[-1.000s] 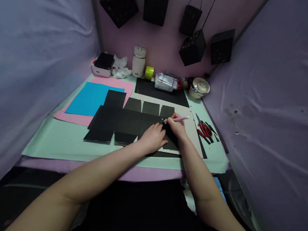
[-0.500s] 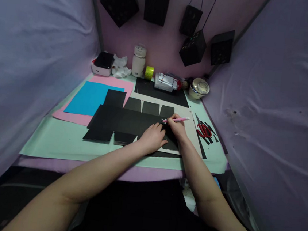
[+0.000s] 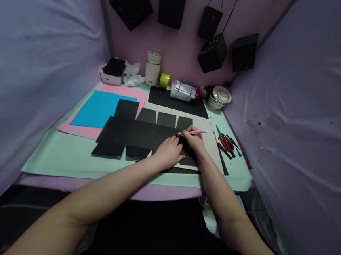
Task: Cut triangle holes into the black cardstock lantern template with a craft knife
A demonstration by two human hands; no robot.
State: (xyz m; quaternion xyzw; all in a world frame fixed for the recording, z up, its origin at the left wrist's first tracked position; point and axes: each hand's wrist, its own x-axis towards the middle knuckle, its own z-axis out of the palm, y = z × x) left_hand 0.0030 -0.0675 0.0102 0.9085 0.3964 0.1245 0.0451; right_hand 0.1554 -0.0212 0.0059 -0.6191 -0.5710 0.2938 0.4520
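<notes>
A flat black card sheet with cut flaps (image 3: 130,131) lies across the middle of the table. Spread on its right part is my left hand (image 3: 169,151), palm down with the thumb apart. My right hand (image 3: 194,140) grips a pink pen (image 3: 199,131), whose tip is at the card just beyond my left fingertips. Beneath the card's right side shows a light grey board (image 3: 210,148). Red-handled scissors (image 3: 226,143) lie to the right among black paper scraps.
Blue paper (image 3: 97,109) rests on pink paper (image 3: 80,130) at the left. Along the back stand a white bottle (image 3: 152,69), yellow tape (image 3: 164,80), a clear case (image 3: 184,91) and a lidded bowl (image 3: 220,98). Black boxes (image 3: 212,53) hang above.
My right hand and the pink pen have shifted slightly left. My left hand stays on the black card in nearly the same place.
</notes>
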